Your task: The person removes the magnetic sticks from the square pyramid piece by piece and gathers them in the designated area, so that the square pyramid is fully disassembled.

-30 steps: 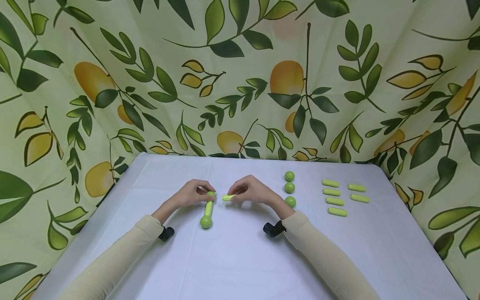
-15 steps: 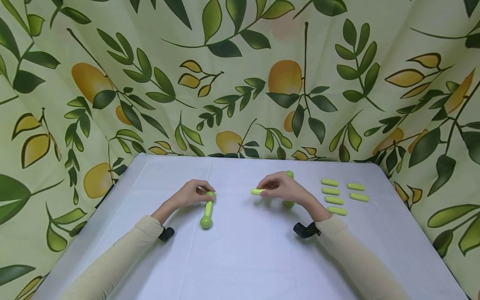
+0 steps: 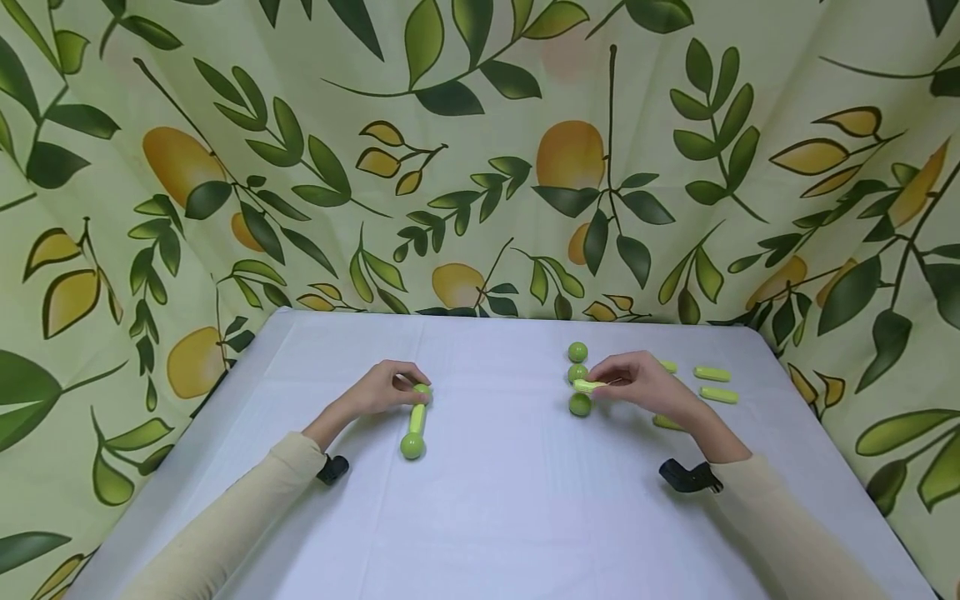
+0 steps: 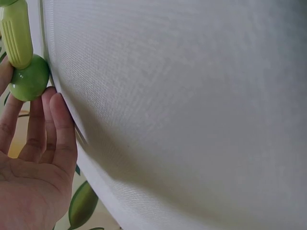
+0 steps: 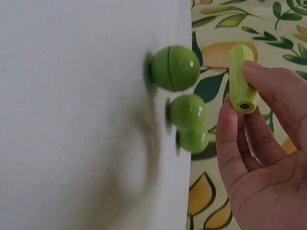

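Note:
On the left of the table, my left hand pinches a green ball between thumb and fingers. That ball meets one end of a ribbed yellow-green rod, and a second green ball sits at the rod's near end. My right hand holds a separate short yellow-green rod above the table; a dark round spot shows in its end. This rod is over a column of three loose green balls, partly covering the middle one in the head view.
More yellow-green rods lie at the right, some hidden behind my right hand. A white cloth covers the table. Behind it hangs a leaf-and-fruit curtain. Each wrist wears a black camera.
My right hand has carried its rod to the right, from near the left hand to above the loose balls. My left hand keeps its place on the ball.

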Action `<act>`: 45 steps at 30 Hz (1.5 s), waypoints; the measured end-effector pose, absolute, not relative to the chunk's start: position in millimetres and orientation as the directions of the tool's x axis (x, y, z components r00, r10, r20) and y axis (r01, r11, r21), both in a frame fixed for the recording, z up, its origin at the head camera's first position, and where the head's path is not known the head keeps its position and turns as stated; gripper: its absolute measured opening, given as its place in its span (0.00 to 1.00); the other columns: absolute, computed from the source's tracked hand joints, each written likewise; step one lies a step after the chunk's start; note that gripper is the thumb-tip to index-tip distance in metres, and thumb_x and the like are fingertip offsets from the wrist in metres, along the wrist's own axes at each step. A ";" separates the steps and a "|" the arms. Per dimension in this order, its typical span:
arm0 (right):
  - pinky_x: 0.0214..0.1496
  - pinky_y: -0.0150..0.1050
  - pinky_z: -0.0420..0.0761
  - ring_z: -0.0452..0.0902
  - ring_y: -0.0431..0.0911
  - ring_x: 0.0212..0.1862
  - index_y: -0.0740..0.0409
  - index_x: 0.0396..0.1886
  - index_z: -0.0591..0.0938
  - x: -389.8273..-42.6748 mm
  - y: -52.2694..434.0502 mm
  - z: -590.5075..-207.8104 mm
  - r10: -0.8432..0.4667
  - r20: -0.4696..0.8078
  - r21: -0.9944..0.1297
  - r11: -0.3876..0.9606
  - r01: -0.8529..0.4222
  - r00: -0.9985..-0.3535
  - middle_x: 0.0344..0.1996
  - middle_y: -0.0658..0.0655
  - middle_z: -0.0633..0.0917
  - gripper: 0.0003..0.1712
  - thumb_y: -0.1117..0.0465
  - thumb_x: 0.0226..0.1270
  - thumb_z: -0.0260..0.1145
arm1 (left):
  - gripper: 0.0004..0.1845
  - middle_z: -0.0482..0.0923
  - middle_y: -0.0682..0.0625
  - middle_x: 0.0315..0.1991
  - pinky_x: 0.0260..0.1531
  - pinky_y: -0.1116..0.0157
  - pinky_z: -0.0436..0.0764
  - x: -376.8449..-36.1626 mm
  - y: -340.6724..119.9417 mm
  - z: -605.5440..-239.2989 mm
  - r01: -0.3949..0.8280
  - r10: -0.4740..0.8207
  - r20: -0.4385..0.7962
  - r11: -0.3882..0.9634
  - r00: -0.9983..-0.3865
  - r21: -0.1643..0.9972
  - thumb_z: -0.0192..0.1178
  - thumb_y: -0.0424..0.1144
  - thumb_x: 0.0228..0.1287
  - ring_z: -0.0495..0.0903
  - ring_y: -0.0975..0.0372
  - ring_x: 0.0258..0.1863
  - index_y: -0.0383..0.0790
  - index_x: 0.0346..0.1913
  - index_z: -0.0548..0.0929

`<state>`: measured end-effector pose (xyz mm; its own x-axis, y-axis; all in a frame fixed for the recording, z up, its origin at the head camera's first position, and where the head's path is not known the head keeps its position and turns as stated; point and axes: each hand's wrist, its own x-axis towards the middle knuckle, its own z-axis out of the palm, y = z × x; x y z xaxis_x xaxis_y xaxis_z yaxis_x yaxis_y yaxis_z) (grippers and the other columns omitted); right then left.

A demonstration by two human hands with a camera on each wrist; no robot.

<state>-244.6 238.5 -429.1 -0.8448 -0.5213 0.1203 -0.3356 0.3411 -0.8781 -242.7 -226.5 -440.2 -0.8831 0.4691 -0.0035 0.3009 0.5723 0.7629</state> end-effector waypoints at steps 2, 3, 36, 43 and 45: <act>0.45 0.34 0.82 0.83 0.49 0.43 0.61 0.44 0.89 -241.2 249.0 -430.3 -0.509 0.126 -0.871 0.354 -0.341 -0.851 0.41 0.58 0.88 0.10 0.67 0.64 0.75 | 0.11 0.85 0.49 0.42 0.46 0.58 0.83 -242.2 -226.4 -439.9 0.300 0.469 -0.005 0.572 -0.883 0.763 0.73 0.35 0.62 0.84 0.56 0.41 0.36 0.46 0.88; 0.46 0.34 0.83 0.83 0.49 0.43 0.61 0.45 0.89 -239.6 254.3 -430.8 -0.505 0.132 -0.867 0.358 -0.346 -0.853 0.41 0.58 0.88 0.10 0.67 0.64 0.75 | 0.11 0.85 0.49 0.42 0.45 0.59 0.83 -242.2 -226.4 -439.9 0.302 0.471 -0.004 0.572 -0.882 0.763 0.73 0.35 0.62 0.84 0.56 0.40 0.36 0.46 0.88; 0.40 0.23 0.78 0.80 0.32 0.41 0.67 0.43 0.88 -189.3 408.0 -450.3 -0.214 0.150 -0.739 0.624 -0.253 -0.965 0.42 0.48 0.87 0.12 0.69 0.61 0.77 | 0.11 0.85 0.48 0.42 0.44 0.61 0.83 -242.4 -226.3 -439.8 0.328 0.485 0.020 0.560 -0.874 0.761 0.72 0.33 0.63 0.83 0.56 0.40 0.34 0.46 0.87; 0.37 0.25 0.78 0.79 0.32 0.39 0.68 0.42 0.88 -190.3 410.1 -453.2 -0.207 0.138 -0.718 0.653 -0.241 -0.969 0.40 0.47 0.86 0.13 0.69 0.58 0.78 | 0.11 0.85 0.49 0.43 0.46 0.59 0.82 -242.9 -227.1 -441.6 0.326 0.486 0.015 0.563 -0.874 0.759 0.73 0.34 0.63 0.83 0.57 0.41 0.35 0.47 0.87; 0.36 0.26 0.78 0.78 0.33 0.38 0.67 0.42 0.88 -190.9 409.1 -454.6 -0.201 0.134 -0.707 0.667 -0.235 -0.970 0.40 0.49 0.86 0.12 0.68 0.58 0.78 | 0.11 0.85 0.49 0.43 0.46 0.59 0.82 -242.3 -226.7 -441.0 0.330 0.489 0.019 0.558 -0.872 0.761 0.73 0.34 0.63 0.83 0.57 0.41 0.34 0.47 0.87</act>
